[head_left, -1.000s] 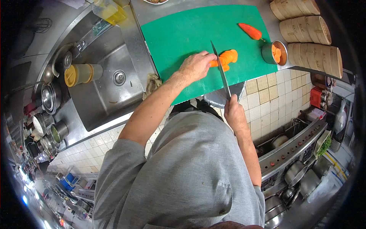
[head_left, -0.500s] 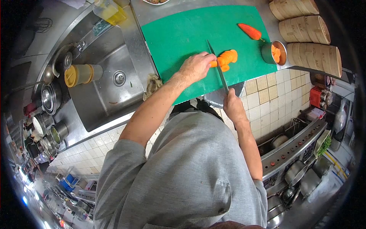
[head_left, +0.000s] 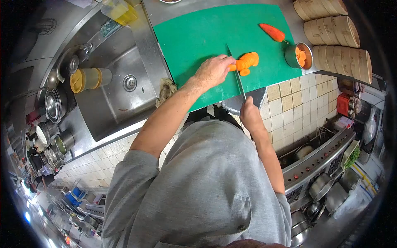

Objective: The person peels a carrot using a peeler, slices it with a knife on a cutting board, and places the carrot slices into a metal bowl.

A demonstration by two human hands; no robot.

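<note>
On the green cutting board (head_left: 198,37), my left hand (head_left: 213,71) is closed on the short uncut end of a carrot (head_left: 232,67). My right hand (head_left: 251,114) grips the handle of a long kitchen knife (head_left: 239,80). Its blade stands on edge across the carrot, close beside my left fingertips. Right of the blade lies a row of overlapping carrot slices (head_left: 249,60), with one loose slice (head_left: 245,72) in front of it. A red pepper (head_left: 273,32) rests farther back on the board.
A metal container (head_left: 292,58) holding carrot slices stands at the board's right edge. Stacked bamboo steamers (head_left: 342,62) are beyond it. To the left is a steel sink (head_left: 120,93) with a yellow-lidded container (head_left: 84,80). A crumpled cloth (head_left: 166,91) lies by the board's corner.
The knife and my right hand have shifted very slightly toward my left hand. My left hand keeps its hold on the carrot, and the slices stay much the same.
</note>
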